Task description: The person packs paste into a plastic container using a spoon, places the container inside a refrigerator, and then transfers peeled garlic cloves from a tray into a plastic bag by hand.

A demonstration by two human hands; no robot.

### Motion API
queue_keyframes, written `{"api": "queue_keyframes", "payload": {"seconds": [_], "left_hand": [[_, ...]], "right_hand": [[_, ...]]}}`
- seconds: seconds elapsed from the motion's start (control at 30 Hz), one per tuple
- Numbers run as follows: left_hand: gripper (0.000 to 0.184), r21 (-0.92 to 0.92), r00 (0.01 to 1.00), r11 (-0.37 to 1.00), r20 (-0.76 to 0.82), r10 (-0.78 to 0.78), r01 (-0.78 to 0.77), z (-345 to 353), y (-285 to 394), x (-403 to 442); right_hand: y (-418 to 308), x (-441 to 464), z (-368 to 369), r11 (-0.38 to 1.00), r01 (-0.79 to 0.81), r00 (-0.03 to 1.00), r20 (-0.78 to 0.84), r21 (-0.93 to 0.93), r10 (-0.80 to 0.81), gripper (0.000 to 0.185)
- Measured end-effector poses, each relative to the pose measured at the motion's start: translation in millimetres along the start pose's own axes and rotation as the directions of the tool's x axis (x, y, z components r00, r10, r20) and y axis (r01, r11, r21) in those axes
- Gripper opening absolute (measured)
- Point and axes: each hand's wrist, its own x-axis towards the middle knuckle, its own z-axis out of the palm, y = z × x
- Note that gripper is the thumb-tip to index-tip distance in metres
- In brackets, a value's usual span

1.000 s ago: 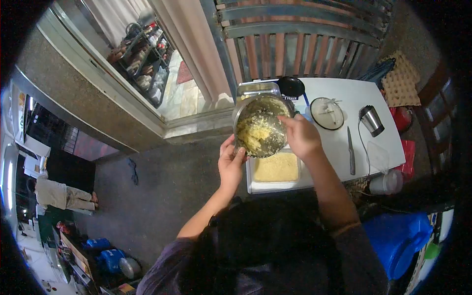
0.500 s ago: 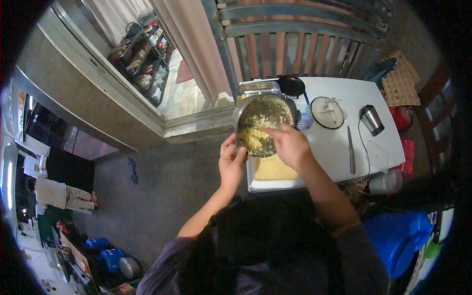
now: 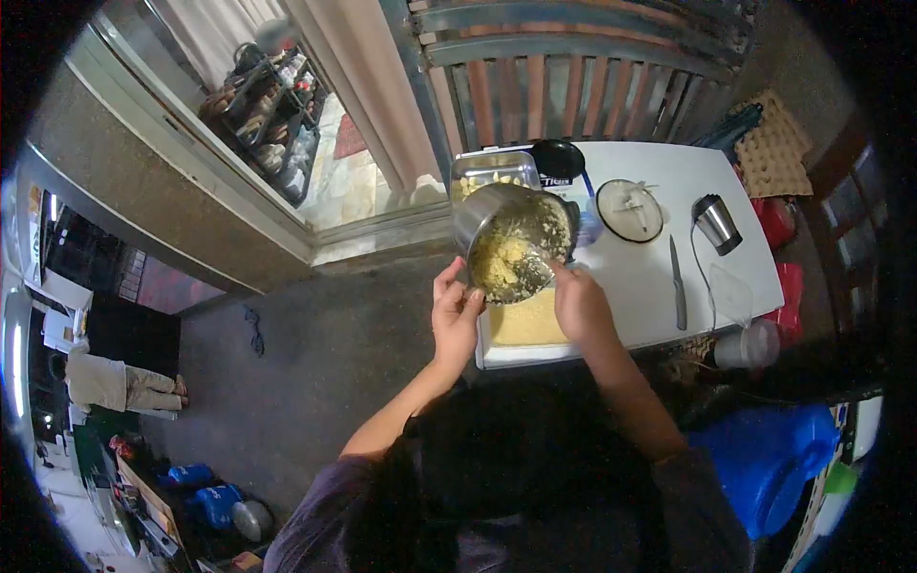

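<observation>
The pot (image 3: 475,218) is silver, its inside speckled with pale yellow; the mash (image 3: 501,258) is a brighter yellow. The slab (image 3: 525,325) shows an even, soft yellow, and the bench (image 3: 630,296) is white. The pan (image 3: 558,160) is black, the cup (image 3: 718,227) silver and black, the knife handle (image 3: 681,310) dark grey. The tub (image 3: 769,458) is vivid blue, the bag (image 3: 789,301) red, the curtain (image 3: 358,76) dusty pink, the sleeve (image 3: 315,501) muted purple, the floor (image 3: 315,325) dark grey.
</observation>
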Motion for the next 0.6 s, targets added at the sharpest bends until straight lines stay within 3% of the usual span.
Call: {"api": "queue_keyframes", "payload": {"seconds": [0.03, 0.07, 0.13, 0.23, 0.33, 0.53, 0.6], "left_hand": [[0.016, 0.011, 1.000, 1.000, 0.016, 0.005, -0.006, 3, 0, -1], [0.004, 0.007, 0.999, 1.000, 0.047, 0.013, -0.013, 3, -5, -1], [0.020, -0.002, 0.994, 1.000, 0.108, 0.026, -0.026, 2, -14, 1], [0.021, -0.091, 0.988, 0.996, 0.153, 0.021, -0.007, 8, -18, 0], [0.020, -0.064, 0.979, 0.997, 0.204, -0.016, 0.029, 14, -20, 1], [0.008, -0.011, 0.962, 0.997, 0.262, 0.075, -0.074, 22, -46, 10], [0.005, 0.047, 0.947, 0.991, 0.302, 0.106, -0.126, 22, -53, 15]], "right_hand": [[3, -3, 4, 0.998, -0.040, 0.999, 0.018, 0.041, 0.039, 0.031], [6, -6, 6, 0.993, -0.061, 0.998, 0.036, 0.106, 0.057, 0.031], [10, -15, 9, 0.966, -0.106, 0.993, 0.076, 0.236, 0.091, 0.032], [22, -25, 20, 0.929, -0.129, 0.991, 0.087, 0.347, 0.105, 0.032], [31, -29, 33, 0.869, -0.063, 0.998, 0.032, 0.491, 0.054, 0.033], [34, -40, 26, 0.827, -0.230, 0.971, 0.182, 0.512, 0.158, 0.036], [39, -46, 24, 0.824, -0.160, 0.987, 0.102, 0.543, 0.125, 0.035]]}}
